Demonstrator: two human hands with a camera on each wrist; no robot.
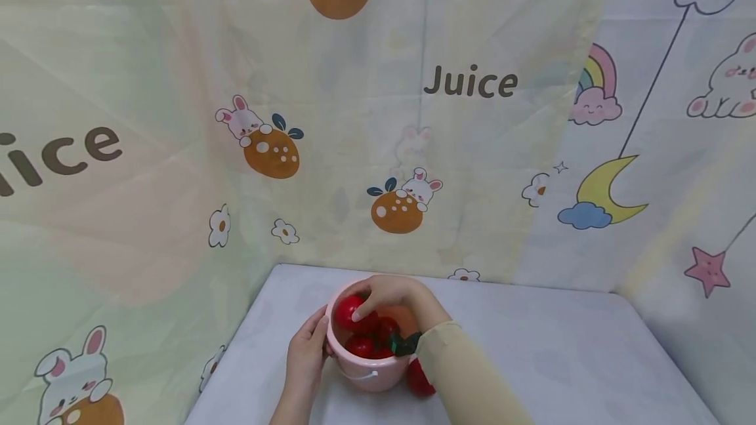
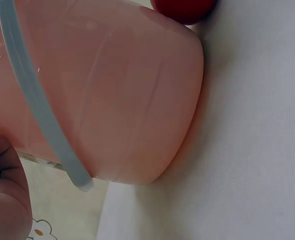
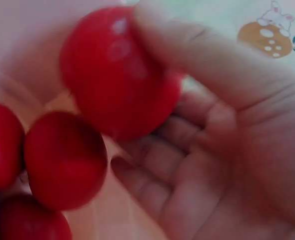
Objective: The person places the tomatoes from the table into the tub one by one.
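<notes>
A pink bucket (image 1: pixel 378 379) with a pale handle (image 2: pixel 42 110) stands on the white table. My left hand (image 1: pixel 308 349) grips its left side near the rim, thumb toward the top. Inside the bucket, my right hand (image 1: pixel 386 292) holds a glossy, round red fruit (image 3: pixel 120 75) between thumb and fingers. Several more red fruits (image 3: pixel 65 160) lie below it in the bucket. Another red fruit (image 1: pixel 419 380) rests on the table at the bucket's right, partly hidden by my right sleeve (image 1: pixel 466 369).
The white tabletop (image 1: pixel 549 353) extends to the right of the bucket. Printed cloth walls (image 1: pixel 466 149) enclose its back and sides. A dark wrist strap (image 1: pixel 406 344) on my right arm overlaps the bucket's rim in the head view.
</notes>
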